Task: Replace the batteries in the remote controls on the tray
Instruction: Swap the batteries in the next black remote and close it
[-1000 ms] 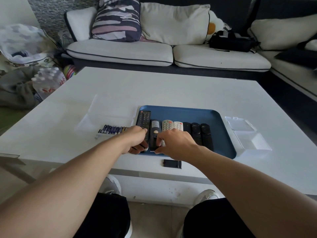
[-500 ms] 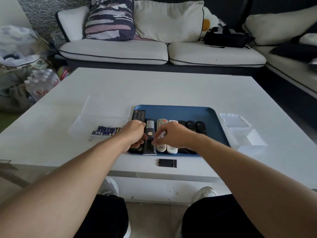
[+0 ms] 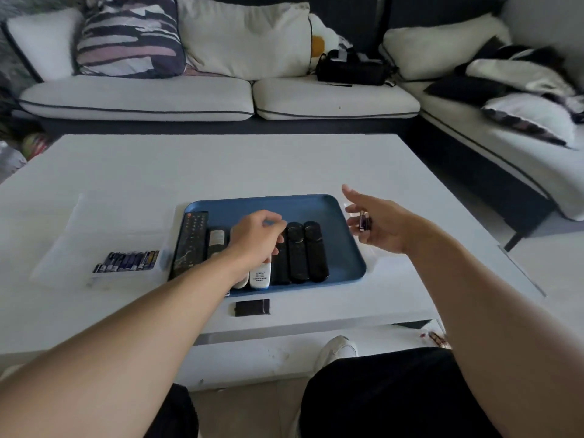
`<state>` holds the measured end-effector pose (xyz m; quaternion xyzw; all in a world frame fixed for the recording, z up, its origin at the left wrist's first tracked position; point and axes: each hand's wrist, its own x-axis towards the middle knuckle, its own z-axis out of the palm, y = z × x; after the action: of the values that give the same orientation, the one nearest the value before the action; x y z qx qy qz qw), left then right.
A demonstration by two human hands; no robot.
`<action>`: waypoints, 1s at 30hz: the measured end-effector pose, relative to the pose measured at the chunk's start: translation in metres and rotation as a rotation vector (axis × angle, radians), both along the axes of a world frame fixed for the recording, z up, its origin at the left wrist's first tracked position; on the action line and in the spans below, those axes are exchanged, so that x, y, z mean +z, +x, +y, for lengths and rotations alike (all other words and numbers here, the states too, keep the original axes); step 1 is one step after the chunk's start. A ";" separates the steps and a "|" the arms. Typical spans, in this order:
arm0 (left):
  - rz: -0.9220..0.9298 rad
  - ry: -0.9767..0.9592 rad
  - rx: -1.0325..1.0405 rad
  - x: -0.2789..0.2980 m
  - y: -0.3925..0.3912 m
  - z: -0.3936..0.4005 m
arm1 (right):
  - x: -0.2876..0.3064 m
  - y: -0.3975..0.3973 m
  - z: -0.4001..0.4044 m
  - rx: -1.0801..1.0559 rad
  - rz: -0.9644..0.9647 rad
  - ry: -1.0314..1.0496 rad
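Note:
A blue tray (image 3: pixel 316 207) on the white table holds several remotes side by side: a long black one (image 3: pixel 191 238), a dark one with a label (image 3: pixel 217 240), white ones (image 3: pixel 260 275) and black ones (image 3: pixel 311 251). My left hand (image 3: pixel 256 235) lies over the white remotes, fingers curled down round one of them. My right hand (image 3: pixel 384 224) hovers just past the tray's right edge and pinches two small dark batteries (image 3: pixel 364 221). A black battery cover (image 3: pixel 252 307) lies on the table in front of the tray.
A clear box (image 3: pixel 79 248) left of the tray holds a row of fresh batteries (image 3: pixel 126 262). Another clear box sits right of the tray, mostly hidden by my right hand. The white table (image 3: pixel 221 165) ends close to my knees; a sofa (image 3: pixel 136 96) stands behind it.
My right hand has lifted away from the dark remote and swung right, past the tray's edge, with the batteries. My left hand has shifted right from the dark remote onto the white ones.

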<state>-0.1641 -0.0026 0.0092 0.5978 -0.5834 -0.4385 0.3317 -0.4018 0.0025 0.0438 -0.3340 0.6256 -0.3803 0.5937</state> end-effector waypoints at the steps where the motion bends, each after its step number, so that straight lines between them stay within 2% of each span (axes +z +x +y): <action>1: -0.010 -0.005 -0.033 -0.001 -0.009 0.000 | -0.003 -0.009 0.000 -0.024 0.057 -0.007; 3: -0.037 -0.019 -0.107 -0.007 -0.030 -0.001 | -0.009 -0.029 0.000 -0.022 0.295 -0.023; 6: -0.098 -0.045 -0.209 -0.017 -0.056 -0.003 | -0.017 -0.049 0.000 0.091 0.653 -0.032; 13: -0.280 -0.203 -0.379 -0.028 -0.108 -0.002 | -0.031 -0.064 -0.005 0.325 1.076 0.000; 17: -0.470 -0.227 -0.426 -0.040 -0.132 -0.005 | -0.048 -0.067 -0.008 0.380 1.186 0.016; 20: -0.545 -0.196 -0.444 -0.047 -0.141 -0.006 | -0.056 -0.067 -0.012 0.407 1.320 0.021; 25: -0.560 -0.186 -0.429 -0.053 -0.147 -0.009 | -0.073 -0.067 -0.023 0.451 1.296 0.069; 30: -0.497 -0.188 -0.410 -0.054 -0.146 -0.010 | -0.072 -0.065 -0.027 0.517 1.297 0.095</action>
<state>-0.3106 -0.0123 -0.0446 0.5234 -0.7925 -0.2812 0.1376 -0.4665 -0.0249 -0.0280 -0.6056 0.7699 0.0769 0.1859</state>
